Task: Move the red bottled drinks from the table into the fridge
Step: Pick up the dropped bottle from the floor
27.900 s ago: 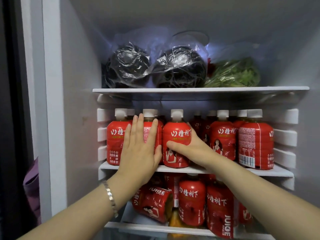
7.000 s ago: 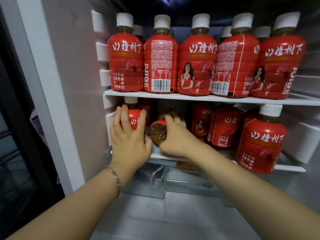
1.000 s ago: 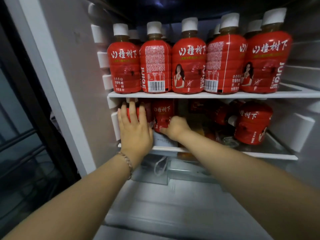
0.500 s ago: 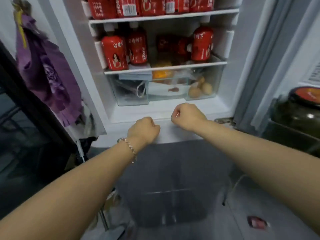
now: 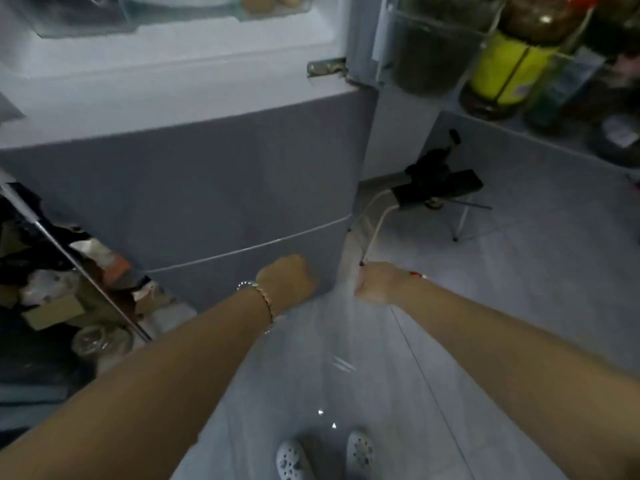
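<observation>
Now your left hand [image 5: 287, 278] and right hand [image 5: 381, 282] hang curled, empty, the fridge [image 5: 207, 188] just beyond; no red bottle shows.

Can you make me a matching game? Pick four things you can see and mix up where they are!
Things
1. thin silver chain bracelet
2. pair of pale rubber shoes with holes
3. brown bottle with a yellow label
4. small metal hinge

Places
A. on the shelf of the open fridge door
B. round the wrist of the left hand
C. at the corner where the door meets the grey fridge body
D. on the pale grey floor, at the bottom of the view

Pairs: 1-B, 2-D, 3-A, 4-C
</observation>
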`<control>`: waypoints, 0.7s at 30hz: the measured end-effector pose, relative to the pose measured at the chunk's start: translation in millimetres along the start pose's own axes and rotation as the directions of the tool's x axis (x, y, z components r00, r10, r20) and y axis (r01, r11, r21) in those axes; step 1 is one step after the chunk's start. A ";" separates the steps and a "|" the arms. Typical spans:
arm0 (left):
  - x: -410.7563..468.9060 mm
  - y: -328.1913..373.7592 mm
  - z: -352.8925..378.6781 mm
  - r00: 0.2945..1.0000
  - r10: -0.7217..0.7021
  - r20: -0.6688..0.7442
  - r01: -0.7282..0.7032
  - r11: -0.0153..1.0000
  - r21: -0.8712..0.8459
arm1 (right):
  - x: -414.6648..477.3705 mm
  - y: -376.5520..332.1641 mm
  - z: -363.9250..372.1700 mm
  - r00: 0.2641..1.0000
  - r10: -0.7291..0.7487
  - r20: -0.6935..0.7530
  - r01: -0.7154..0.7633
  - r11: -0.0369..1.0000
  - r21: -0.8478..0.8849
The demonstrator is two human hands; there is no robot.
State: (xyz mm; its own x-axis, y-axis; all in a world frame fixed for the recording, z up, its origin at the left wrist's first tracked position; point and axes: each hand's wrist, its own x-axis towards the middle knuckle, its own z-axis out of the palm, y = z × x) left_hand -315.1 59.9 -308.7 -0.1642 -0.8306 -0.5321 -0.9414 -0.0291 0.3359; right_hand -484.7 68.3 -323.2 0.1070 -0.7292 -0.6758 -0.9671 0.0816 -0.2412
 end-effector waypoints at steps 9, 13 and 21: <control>77.8 22.6 166.5 0.997 0.044 0.070 -0.051 0.994 0.098 | 67.3 136.9 118.1 0.962 0.267 0.053 -0.270 0.960 0.074; 138.4 33.1 228.6 0.988 0.091 0.127 -0.105 0.988 0.116 | 128.8 186.1 161.0 0.929 0.369 0.040 -0.371 0.924 0.088; 258.2 63.7 308.0 0.984 0.155 0.084 -0.162 0.983 0.089 | 244.9 275.1 198.7 0.921 0.390 0.020 -0.390 0.918 0.068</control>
State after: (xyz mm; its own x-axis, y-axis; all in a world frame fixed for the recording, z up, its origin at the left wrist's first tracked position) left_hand -508.1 14.8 -664.0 -0.3322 -0.7752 -0.5373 -0.9248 0.1555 0.3474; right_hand -678.6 47.2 -693.5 -0.2740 -0.6258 -0.7303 -0.9138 0.4061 -0.0052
